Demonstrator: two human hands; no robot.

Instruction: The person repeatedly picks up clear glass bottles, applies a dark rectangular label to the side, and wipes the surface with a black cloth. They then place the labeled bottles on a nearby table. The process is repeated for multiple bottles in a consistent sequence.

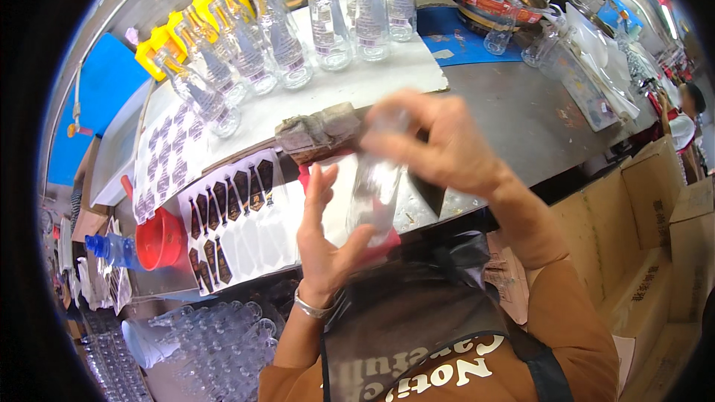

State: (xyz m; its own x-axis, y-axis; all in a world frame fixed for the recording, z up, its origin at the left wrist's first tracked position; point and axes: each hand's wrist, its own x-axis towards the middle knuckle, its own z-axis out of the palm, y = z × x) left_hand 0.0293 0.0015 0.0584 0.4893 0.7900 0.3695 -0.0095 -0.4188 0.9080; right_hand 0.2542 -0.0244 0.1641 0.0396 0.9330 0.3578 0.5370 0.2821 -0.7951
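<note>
Bottle [375,197] at front edge of counter [514,108]; L hand [325,242] half-open, thumb by base; R hand [445,141] at top, blurred, grip can't tell.

head view | fisheye, from wearer's head | faces down | near left hand [322,244], right hand [449,141], workbench [514,100]

The bottle [375,197] in front of me is clear and colourless; my sleeve [570,335] is brown. At the near edge of the grey bench [514,100], my white sheet [261,253] carries rows of black, tie-shaped labels [237,192]. The tub [159,240] at the left corner is red, the far-edge mat [468,46] blue.
</note>
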